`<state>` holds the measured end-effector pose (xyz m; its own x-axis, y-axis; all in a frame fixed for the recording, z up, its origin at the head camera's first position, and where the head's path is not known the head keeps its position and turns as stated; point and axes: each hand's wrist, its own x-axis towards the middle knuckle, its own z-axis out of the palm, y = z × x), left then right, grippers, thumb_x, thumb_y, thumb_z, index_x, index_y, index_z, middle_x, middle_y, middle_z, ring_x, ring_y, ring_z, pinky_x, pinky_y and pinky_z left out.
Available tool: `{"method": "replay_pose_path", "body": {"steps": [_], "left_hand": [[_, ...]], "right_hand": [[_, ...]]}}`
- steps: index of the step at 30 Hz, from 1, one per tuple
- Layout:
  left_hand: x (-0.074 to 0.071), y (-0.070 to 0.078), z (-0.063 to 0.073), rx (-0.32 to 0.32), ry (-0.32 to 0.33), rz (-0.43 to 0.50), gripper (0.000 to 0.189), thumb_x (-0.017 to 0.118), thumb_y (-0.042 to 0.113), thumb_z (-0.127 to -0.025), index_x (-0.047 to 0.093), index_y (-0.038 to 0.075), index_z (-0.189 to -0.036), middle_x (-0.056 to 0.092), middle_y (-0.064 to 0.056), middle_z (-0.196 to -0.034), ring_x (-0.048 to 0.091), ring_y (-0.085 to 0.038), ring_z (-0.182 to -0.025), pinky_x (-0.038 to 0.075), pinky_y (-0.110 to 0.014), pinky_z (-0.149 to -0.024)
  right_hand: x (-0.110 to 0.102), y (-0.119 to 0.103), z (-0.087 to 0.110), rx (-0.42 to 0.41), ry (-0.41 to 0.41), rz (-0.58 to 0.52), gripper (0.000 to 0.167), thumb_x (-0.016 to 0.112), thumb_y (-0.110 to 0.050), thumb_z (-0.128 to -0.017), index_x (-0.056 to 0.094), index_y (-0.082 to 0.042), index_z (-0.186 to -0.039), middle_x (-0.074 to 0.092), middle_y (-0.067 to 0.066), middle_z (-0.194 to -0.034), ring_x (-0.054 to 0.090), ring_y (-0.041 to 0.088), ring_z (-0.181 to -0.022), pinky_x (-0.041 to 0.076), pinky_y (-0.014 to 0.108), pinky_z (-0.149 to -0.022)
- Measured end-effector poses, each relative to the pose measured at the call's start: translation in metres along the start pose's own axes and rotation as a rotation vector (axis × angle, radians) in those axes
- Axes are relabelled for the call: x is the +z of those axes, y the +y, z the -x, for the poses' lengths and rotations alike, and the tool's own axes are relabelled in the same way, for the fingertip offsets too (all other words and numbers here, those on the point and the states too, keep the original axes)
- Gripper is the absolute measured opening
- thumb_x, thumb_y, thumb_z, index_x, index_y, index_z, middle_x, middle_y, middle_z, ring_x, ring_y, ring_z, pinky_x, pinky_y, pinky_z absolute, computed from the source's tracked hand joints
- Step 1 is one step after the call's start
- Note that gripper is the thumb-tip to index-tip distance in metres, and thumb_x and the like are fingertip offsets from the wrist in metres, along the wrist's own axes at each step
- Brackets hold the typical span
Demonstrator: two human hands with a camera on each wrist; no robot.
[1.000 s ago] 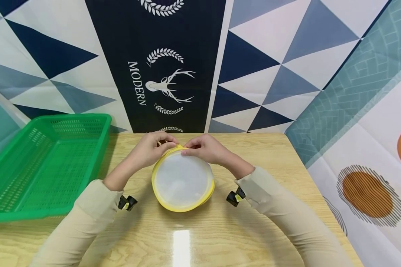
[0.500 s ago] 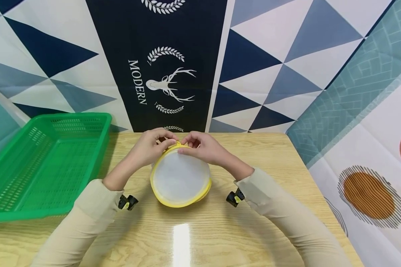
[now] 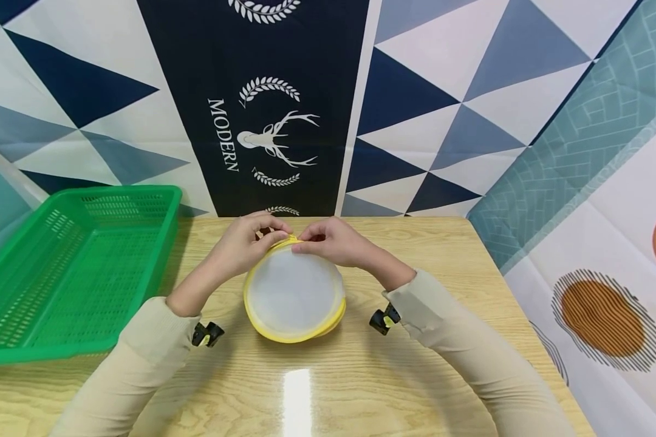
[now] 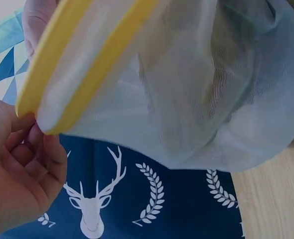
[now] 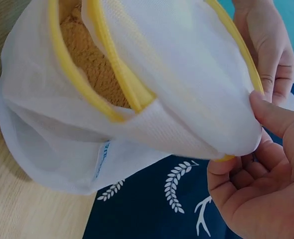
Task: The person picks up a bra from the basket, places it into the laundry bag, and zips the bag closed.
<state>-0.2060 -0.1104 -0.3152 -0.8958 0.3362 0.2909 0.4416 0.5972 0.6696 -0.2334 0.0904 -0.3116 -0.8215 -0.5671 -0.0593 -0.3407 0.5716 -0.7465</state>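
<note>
A white mesh laundry bag point(image 3: 295, 294) with yellow trim stands on the wooden table, its round lid facing up. In the right wrist view the lid is partly unzipped, and a brown fuzzy cloth point(image 5: 94, 59) shows through the gap. My left hand point(image 3: 246, 243) pinches the yellow edge at the bag's far side. Close beside it, my right hand point(image 3: 336, 244) pinches the same edge, thumb on the lid. The left wrist view shows two yellow bands point(image 4: 104, 64) of the rim next to the left fingers. The zipper pull is hidden by the fingers.
A green plastic basket point(image 3: 166, 255) stands at the left of the table point(image 3: 415, 376). Behind the table hangs a patterned cloth point(image 3: 273, 54) with a deer print. Each sleeve cuff carries a small black camera point(image 3: 208, 334).
Both hands keep their pinch at the bag's far edge. The bag has shifted slightly to the left, and the right hand has edged left with it.
</note>
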Motion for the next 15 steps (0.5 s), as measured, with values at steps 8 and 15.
{"method": "replay_pose_path", "body": {"steps": [8,15], "left_hand": [[0.0005,-0.0025,0.0028,0.016,0.027,-0.003,0.013,0.064,0.016,-0.089,0.071,0.008,-0.097,0.067,-0.005,-0.095,0.054,-0.017,-0.073,0.048,-0.028,-0.066],[0.0027,-0.0068,0.0064,0.013,0.070,0.003,0.014,0.064,0.015,-0.088,0.071,0.007,-0.097,0.068,-0.005,-0.095,0.057,-0.018,-0.078,0.048,-0.030,-0.069]], "right_hand": [[-0.0005,0.0035,0.0033,0.027,0.014,-0.039,0.021,0.066,-0.028,-0.088,0.073,-0.011,-0.098,0.070,0.003,-0.091,0.060,0.013,-0.072,0.053,0.025,-0.063],[0.0011,0.0038,0.0055,0.075,0.046,-0.053,0.022,0.066,-0.028,-0.088,0.073,-0.010,-0.099,0.070,0.004,-0.094,0.060,0.014,-0.074,0.053,0.024,-0.064]]}}
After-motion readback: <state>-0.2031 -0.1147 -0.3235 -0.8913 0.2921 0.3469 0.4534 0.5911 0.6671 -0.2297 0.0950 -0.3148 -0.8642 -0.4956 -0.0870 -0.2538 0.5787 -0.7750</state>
